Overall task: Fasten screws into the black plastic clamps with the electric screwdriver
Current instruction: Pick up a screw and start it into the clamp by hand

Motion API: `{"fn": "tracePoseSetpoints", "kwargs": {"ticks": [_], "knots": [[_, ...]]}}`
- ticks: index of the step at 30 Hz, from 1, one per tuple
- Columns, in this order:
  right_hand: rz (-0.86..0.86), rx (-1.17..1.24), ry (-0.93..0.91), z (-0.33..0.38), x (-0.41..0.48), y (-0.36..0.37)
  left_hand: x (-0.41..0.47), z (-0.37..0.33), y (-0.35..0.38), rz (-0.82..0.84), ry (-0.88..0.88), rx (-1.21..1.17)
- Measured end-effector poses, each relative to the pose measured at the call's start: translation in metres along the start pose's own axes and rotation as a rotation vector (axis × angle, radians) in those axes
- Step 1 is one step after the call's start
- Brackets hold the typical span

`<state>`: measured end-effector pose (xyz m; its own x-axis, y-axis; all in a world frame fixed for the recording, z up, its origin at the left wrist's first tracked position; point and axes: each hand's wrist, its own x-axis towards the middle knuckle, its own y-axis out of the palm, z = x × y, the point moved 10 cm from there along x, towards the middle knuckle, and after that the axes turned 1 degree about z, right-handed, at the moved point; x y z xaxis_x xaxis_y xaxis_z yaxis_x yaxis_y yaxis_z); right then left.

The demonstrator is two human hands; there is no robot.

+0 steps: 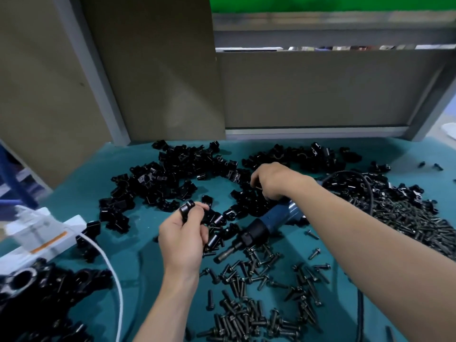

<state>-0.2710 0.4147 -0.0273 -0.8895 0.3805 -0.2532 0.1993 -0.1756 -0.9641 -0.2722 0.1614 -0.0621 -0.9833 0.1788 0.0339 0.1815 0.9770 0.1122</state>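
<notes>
My left hand pinches a black plastic clamp between thumb and fingers, lifted just above the teal mat. My right hand reaches further back into the heap of loose black clamps, its fingers curled around a small dark piece there; I cannot make out which piece. The blue and black electric screwdriver lies on the mat under my right forearm, its bit pointing to the lower left. Black screws are scattered in front of it.
A bigger pile of screws fills the right side, with the screwdriver's black cable looping over it. A white power strip and white cord sit at the left, assembled clamps at lower left. Panels wall the back.
</notes>
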Motion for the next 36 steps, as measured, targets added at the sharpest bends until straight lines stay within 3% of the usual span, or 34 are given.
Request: {"fn": "tracePoseSetpoints", "kwargs": {"ticks": [8, 10, 12, 14, 21, 28, 36], "knots": [[-0.300, 0.292, 0.031, -0.011, -0.026, -0.022, 0.004, 0.004, -0.003, 0.007, -0.015, -0.010], [-0.372, 0.683, 0.024, -0.019, -0.048, -0.025, 0.003, 0.000, -0.004, 0.011, 0.023, -0.024], [-0.292, 1.330, -0.011, -0.013, -0.071, -0.010, 0.001, -0.005, -0.005, 0.019, 0.071, -0.059], [-0.207, 1.614, -0.067, 0.000, -0.091, 0.002, -0.002, -0.010, -0.004, 0.025, 0.112, -0.067], [0.095, 1.751, -0.319, 0.034, -0.138, 0.020, -0.016, -0.020, 0.004, 0.091, 0.239, -0.030], [0.127, 1.769, -0.345, 0.055, -0.141, 0.024, -0.027, -0.038, 0.019, 0.195, 0.379, 0.112], [0.195, 1.953, -0.367, 0.055, -0.135, 0.033, -0.029, -0.031, 0.022, 0.204, 0.364, 0.118]]}}
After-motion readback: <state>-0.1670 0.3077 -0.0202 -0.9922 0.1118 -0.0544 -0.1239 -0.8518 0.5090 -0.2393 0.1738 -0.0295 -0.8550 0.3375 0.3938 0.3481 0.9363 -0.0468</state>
